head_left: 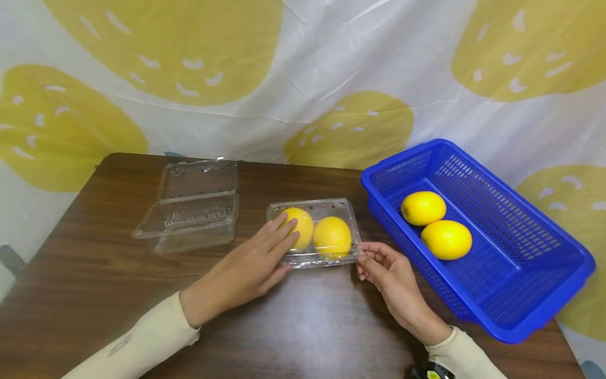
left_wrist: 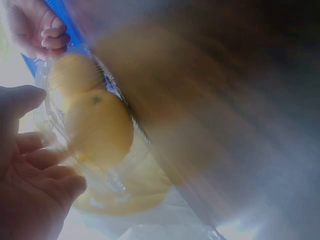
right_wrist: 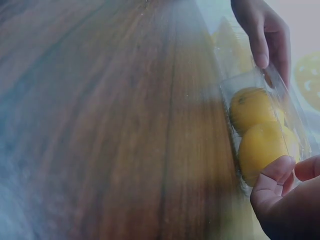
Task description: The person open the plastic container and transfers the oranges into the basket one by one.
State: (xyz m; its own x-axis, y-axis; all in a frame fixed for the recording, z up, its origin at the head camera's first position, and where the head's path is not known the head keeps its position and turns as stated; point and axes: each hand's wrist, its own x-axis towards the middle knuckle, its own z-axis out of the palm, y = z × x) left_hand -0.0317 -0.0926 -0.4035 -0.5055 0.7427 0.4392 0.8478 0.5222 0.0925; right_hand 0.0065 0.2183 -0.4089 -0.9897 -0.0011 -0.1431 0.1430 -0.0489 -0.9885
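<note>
Fruit [head_left: 446,240] in basket [head_left: 535,292], head view only; left fingers [head_left: 283,231] straight on box [head_left: 322,261], corner [head_left: 355,255] between right fingers [head_left: 376,267].

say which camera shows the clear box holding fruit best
The head view: the clear box is sharpest and almost whole, the left hand over part. The left wrist view shows it hazy; the right wrist view, blurred, the right hand over one corner.

The box [head_left: 326,261] of fruits [head_left: 333,235] lies between container [head_left: 196,231] and basket [head_left: 494,279].
</note>
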